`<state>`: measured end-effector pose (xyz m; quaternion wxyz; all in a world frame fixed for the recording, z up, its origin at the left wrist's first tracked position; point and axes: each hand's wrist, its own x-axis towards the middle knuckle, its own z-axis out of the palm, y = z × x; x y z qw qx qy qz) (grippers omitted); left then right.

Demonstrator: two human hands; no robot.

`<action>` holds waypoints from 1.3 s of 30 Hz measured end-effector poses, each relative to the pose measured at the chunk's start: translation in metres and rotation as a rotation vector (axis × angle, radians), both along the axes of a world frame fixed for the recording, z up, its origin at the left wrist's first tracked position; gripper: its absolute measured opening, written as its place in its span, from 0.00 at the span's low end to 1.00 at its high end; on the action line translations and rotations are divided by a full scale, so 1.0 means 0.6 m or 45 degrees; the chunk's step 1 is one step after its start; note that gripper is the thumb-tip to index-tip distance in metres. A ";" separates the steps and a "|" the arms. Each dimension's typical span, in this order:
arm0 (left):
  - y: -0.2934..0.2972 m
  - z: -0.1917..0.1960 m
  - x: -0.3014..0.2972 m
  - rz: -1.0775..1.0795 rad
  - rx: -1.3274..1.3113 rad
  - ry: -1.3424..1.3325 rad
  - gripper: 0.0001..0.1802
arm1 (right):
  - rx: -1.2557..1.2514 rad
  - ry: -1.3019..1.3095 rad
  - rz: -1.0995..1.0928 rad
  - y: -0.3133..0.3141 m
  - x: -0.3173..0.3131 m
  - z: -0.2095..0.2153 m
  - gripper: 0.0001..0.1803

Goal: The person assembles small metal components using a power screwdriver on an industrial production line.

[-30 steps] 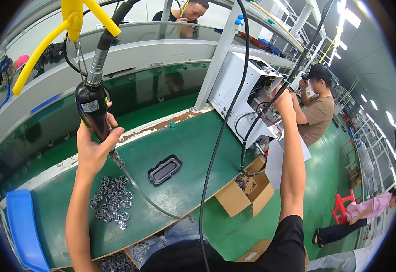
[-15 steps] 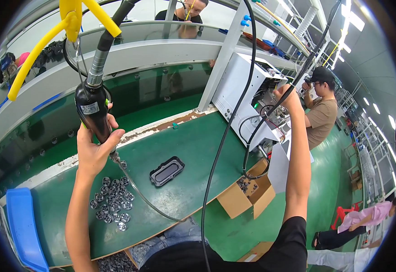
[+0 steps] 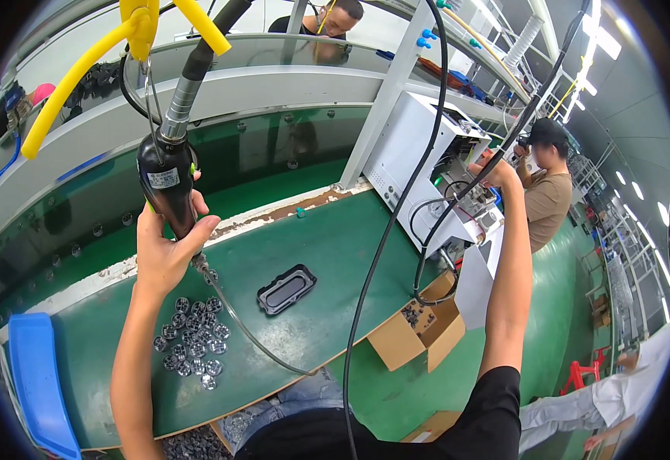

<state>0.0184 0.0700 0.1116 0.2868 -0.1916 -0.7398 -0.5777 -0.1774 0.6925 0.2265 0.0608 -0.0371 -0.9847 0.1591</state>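
My left hand [image 3: 167, 244] is wrapped round a black electric screwdriver [image 3: 167, 180], held upright above the bench. A clear tube [image 3: 246, 330] runs from near the tool's lower end toward the bench's front edge. Below and right of this hand, a black rectangular frame-like part [image 3: 286, 289] lies on the green bench. Several small round clear-and-dark parts [image 3: 197, 334] are clustered below the hand. My right hand [image 3: 496, 173] is raised at the open side of a white machine [image 3: 405, 157], its fingers drawn together. A black cable crosses in front and hides what they may hold.
A blue tray [image 3: 37, 383] stands at the bench's left end. An open cardboard box [image 3: 419, 333] with small dark pieces sits beyond the right edge. Yellow hanging arms [image 3: 141, 31] and a loose black cable [image 3: 377, 261] cross the space. A co-worker [image 3: 547, 192] stands beside the machine.
My right hand has moved slightly down and right by the machine. My left hand keeps its grip on the screwdriver. At far right, a person in pink is gone and one in white is more visible.
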 end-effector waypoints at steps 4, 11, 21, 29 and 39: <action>-0.002 0.000 0.002 0.032 0.054 -0.002 0.31 | 0.463 0.191 0.232 -0.038 0.005 0.004 0.24; 0.005 0.006 0.003 -0.006 0.035 -0.028 0.33 | 0.365 0.649 -0.082 -0.073 0.070 -0.008 0.21; -0.012 -0.001 0.013 0.025 -0.013 -0.037 0.31 | 0.034 0.577 0.123 -0.224 0.277 0.052 0.20; -0.031 0.011 0.004 -0.167 0.004 0.053 0.27 | -0.248 -0.518 1.126 -0.423 0.406 -0.015 0.11; -0.057 0.012 -0.008 -0.589 0.147 -0.090 0.19 | -1.389 0.029 1.329 -0.677 0.297 -0.177 0.34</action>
